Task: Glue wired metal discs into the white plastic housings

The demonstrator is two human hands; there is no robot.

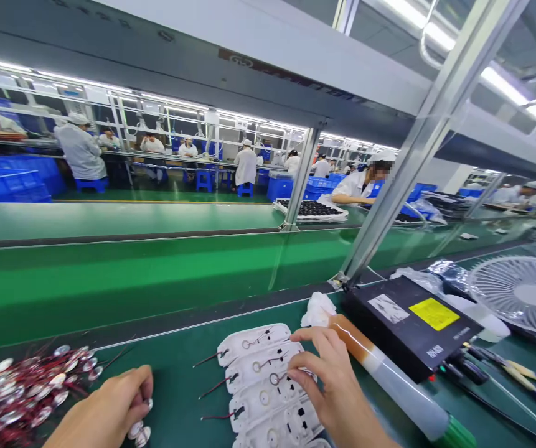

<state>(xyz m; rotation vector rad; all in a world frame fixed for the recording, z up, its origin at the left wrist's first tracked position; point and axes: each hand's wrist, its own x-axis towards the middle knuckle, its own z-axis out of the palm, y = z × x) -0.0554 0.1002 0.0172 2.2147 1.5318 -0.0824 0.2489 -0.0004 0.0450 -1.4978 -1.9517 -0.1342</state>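
Several white plastic housings lie side by side on the green bench in front of me, with dark red wires sticking out at their left ends. My right hand is over their right side, its fingers bent and spread, the fingertips at the housings; nothing shows between them. My left hand is to the left of the housings, fingers curled together around a small round metal disc, partly hidden. Two or so similar discs lie just under it. A heap of silvery discs with red wires sits at the far left.
Right of the housings lie a tube with a green cap, a black box with a yellow label, tweezers and a white fan. A metal post rises behind. Across the green conveyor, people in white work.
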